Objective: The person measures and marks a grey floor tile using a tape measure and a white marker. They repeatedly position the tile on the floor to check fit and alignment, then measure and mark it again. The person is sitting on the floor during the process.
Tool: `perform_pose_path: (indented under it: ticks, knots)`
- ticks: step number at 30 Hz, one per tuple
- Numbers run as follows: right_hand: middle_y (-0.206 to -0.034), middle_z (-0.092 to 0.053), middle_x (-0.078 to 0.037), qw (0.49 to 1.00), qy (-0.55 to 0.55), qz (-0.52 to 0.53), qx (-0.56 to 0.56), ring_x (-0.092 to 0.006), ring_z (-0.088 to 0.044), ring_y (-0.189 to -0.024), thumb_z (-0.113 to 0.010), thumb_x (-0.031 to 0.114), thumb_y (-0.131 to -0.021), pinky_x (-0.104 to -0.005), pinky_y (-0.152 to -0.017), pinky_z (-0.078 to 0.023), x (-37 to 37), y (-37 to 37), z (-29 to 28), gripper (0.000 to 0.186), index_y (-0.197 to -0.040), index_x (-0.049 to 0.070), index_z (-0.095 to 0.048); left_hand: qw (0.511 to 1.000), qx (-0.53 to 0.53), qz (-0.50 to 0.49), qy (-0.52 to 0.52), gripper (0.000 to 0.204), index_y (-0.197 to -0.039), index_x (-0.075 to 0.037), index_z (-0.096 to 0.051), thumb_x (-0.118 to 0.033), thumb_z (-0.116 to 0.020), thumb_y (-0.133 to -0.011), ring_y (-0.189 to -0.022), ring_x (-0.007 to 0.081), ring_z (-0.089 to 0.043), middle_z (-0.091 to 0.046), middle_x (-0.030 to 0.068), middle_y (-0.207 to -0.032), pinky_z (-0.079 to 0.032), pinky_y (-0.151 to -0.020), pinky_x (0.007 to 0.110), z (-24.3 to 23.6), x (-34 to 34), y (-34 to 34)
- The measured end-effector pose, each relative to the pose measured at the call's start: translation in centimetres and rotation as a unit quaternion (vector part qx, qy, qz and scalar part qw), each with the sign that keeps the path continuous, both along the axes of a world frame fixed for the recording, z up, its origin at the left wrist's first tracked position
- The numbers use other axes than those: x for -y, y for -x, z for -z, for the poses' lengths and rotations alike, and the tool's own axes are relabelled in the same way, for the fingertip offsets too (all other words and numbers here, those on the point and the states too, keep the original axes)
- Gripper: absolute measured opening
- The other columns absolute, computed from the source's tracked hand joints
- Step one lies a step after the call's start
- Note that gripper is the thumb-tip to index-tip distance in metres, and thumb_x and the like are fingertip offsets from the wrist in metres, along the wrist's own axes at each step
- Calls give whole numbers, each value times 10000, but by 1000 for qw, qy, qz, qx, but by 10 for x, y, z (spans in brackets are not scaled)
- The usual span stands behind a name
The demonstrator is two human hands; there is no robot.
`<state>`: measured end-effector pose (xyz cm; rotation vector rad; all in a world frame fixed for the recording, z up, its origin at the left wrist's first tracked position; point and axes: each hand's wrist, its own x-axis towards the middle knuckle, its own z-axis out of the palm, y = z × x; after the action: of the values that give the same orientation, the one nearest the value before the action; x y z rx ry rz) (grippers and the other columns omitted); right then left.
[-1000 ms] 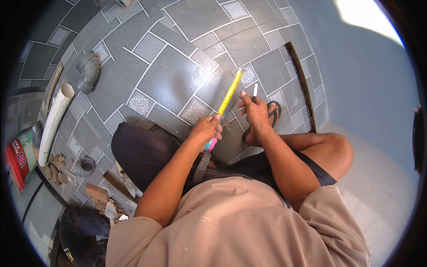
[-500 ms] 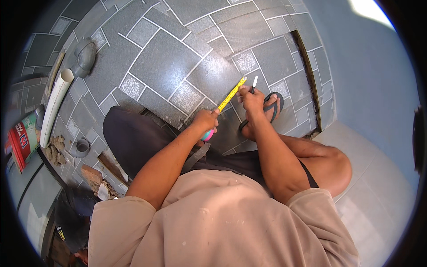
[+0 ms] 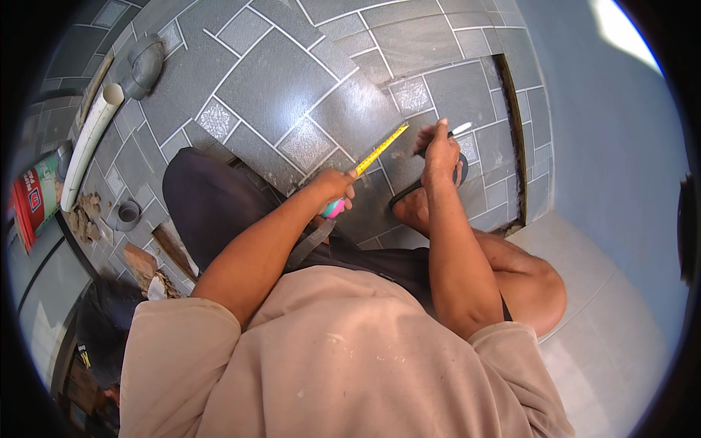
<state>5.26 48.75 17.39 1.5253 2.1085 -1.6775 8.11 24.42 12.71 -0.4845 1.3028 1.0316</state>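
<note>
My left hand (image 3: 332, 187) is closed round a tape measure (image 3: 334, 209) with a pink and teal case. Its yellow blade (image 3: 380, 152) runs out over a grey floor tile, toward the far right. Farther right, my right hand (image 3: 441, 155) is raised above my sandalled foot, off the blade's end. A dark marker pen (image 3: 461, 129) with a white end sticks out to the right between its fingers, partly hidden by the hand. The black flip-flop (image 3: 463, 172) shows behind that hand.
A long gap (image 3: 515, 139) in the tiles runs beside the blue-grey wall (image 3: 606, 139). At the left lie a white pipe (image 3: 91, 146), a grey pipe elbow (image 3: 146, 64), a grey pipe fitting (image 3: 125, 214), a red and green bag (image 3: 38, 198) and rubble (image 3: 87, 219).
My right hand has moved right, away from the blade's tip, and the marker pen has tilted over sideways. My left hand still grips the tape measure, shifted slightly left in view.
</note>
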Motion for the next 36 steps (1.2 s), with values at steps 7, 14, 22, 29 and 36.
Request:
perform_pose_path:
  ticks: [7,14,22,29,36]
  knots:
    - [-900,-728,-193,966,100,-227,-76,-262,-767,-873,-656,222,-991,-318,-743,-617,-18,60,-35,289,-1030,-63,-685,998,24,58,-21,543,-921,-30,-660,-538,-511,-1043,-597,220,-615,-713,148,-807,-494,-536,398,-5,6,16]
    - [-857,-746,-89,858,34,-512,-20,-183,-706,-823,-757,94,-802,-315,-807,-550,-27,88,-27,117,-893,22,-738,994,49,74,-66,540,-913,-39,-655,-531,-491,-1061,-631,201,-624,-719,150,-826,-511,-527,383,-6,18,31]
    - [-791,-720,-34,799,23,-601,-11,-152,-649,-747,-746,141,-754,-315,-762,-521,-28,98,4,120,-848,66,-753,994,61,72,-63,548,-902,-39,-656,-542,-503,-1055,-618,197,-623,-719,147,-823,-506,-504,375,-7,17,32]
    - [-787,-726,-46,775,-6,-632,-13,-168,-671,-753,-770,118,-749,-332,-760,-538,-29,100,5,114,-841,54,-753,994,63,73,-42,559,-895,-31,-659,-547,-512,-1050,-618,201,-624,-712,153,-813,-502,-495,375,-12,14,35]
    - [-800,-735,-60,767,-4,-640,-40,-180,-686,-763,-790,113,-747,-332,-753,-538,-31,99,11,125,-858,60,-765,994,73,71,-43,553,-898,-22,-658,-530,-508,-1058,-606,201,-620,-708,161,-809,-506,-474,367,-6,15,34]
